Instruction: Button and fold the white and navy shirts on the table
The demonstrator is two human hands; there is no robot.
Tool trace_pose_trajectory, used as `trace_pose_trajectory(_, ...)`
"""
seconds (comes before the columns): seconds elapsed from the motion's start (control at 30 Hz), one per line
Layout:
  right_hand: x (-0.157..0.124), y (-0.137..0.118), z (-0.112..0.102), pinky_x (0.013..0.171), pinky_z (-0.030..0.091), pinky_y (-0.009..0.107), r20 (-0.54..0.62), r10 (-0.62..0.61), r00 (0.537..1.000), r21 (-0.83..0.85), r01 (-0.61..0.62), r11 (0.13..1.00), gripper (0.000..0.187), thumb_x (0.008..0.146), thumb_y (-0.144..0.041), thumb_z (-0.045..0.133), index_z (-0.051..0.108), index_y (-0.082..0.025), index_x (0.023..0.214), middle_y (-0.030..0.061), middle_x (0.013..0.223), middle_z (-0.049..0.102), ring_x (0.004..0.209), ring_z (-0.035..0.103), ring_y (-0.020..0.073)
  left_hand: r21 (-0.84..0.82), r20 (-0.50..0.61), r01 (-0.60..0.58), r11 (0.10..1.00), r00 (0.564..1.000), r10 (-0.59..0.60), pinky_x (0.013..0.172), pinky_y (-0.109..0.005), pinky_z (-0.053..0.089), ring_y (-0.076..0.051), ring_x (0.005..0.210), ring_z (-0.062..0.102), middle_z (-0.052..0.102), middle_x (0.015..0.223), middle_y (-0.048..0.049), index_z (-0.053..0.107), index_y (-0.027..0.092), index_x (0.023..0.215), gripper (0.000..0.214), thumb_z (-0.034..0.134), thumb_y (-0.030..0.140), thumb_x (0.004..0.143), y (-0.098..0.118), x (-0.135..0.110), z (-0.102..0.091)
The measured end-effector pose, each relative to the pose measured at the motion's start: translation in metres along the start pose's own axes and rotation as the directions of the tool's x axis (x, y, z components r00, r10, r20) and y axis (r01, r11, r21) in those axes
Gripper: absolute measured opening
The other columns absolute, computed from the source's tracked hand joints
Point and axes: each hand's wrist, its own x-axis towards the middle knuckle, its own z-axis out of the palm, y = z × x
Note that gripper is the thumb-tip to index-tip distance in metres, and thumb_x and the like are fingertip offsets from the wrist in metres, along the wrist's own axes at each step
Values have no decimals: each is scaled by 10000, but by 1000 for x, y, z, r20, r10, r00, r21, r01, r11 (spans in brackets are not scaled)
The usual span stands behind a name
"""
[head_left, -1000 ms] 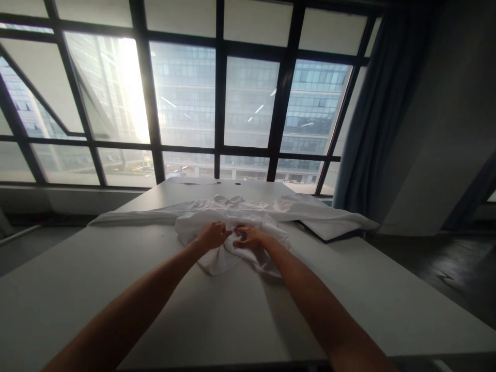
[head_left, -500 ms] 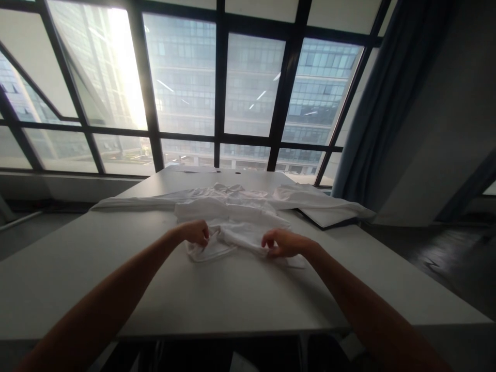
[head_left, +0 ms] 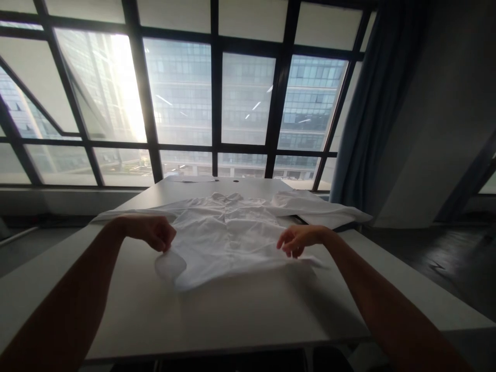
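A white long-sleeved shirt (head_left: 220,227) lies front up on the white table, its collar toward the window and its sleeves stretched out to both sides. My left hand (head_left: 153,231) is closed in a pinch on the shirt's lower left corner, which hangs blurred beneath the fingers. Over the lower right part of the hem is my right hand (head_left: 296,240), its fingers curled with the tips together at the cloth. The hem between both hands is slightly lifted and wavy.
The white table (head_left: 186,330) reaches to the large window (head_left: 178,98). A flat dark-edged thing (head_left: 344,225) lies partly beneath the right sleeve. A flat white sheet (head_left: 189,179) is at the far edge. A blue curtain (head_left: 358,129) hangs at the right.
Both hands have moved apart, the left one farther to the left. The bunched lower part of the shirt is now spread out toward me, showing the front flatter.
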Motion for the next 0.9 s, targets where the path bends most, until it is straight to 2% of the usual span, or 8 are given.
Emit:
trace_pose_trajectory(0.07,6,-8,6,713,521,273,62,43,997,-39,-41,998,487,744,-453,713,697,-148,1123,100,965,713,810,678,199,-23,-5,-34,999,999,34,623,-234,439,-143,639,522,614,651,-36,703,146,668,493,690,638,693,0,11,5)
trace_pose_trajectory(0.23,32,-31,21,757,508,268,-208,-84,975,-325,12,946,375,799,-422,670,735,-162,1060,104,1025,720,903,676,219,152,-135,122,981,986,-101,591,-236,452,-136,599,557,666,645,-32,740,158,721,435,706,589,682,-1,66,34)
trace_pose_trajectory(0.43,53,-31,26,784,507,297,-206,-121,971,-424,23,905,446,633,-478,791,772,-222,997,80,1031,726,929,663,252,130,215,431,893,867,-450,581,-296,507,-195,593,660,721,683,-45,742,218,736,278,830,368,519,-15,65,49)
trace_pose_trajectory(0.5,57,-30,20,759,515,292,-61,-29,998,-361,5,933,468,616,-516,786,776,-217,977,67,960,736,898,672,247,84,173,417,905,888,-425,637,-324,535,-220,666,696,745,783,-70,744,212,820,323,781,445,599,-22,64,43)
trace_pose_trajectory(0.57,64,-31,15,776,518,293,-22,-4,1000,-327,-4,945,478,676,-517,742,759,-209,1041,70,999,732,930,672,245,137,-114,283,949,957,-268,797,-371,536,-254,866,704,745,975,-109,735,195,953,431,661,552,723,-30,72,40)
trace_pose_trajectory(0.67,74,-31,14,908,482,326,-245,-104,964,-435,-13,900,542,741,-459,711,681,-209,1220,102,1216,664,1100,617,270,378,-439,145,915,898,39,1096,-448,334,-320,1331,441,491,1437,-172,575,168,1318,711,554,642,788,-42,91,51)
trace_pose_trajectory(0.77,82,-21,14,1002,430,361,-297,-113,948,-525,-62,849,756,651,-459,789,588,-224,1341,114,1374,558,1234,531,308,481,-327,181,858,945,-17,1154,-549,139,-339,1475,107,155,1598,-153,280,201,1526,870,455,697,833,-50,102,79)
trace_pose_trajectory(0.9,89,-10,0,940,472,358,-157,9,988,-527,-91,845,773,588,-552,809,653,-200,1259,120,1270,629,1128,605,319,483,-188,139,864,981,-52,1134,-548,192,-362,1467,133,158,1598,-143,281,239,1526,897,471,742,808,-47,105,95)
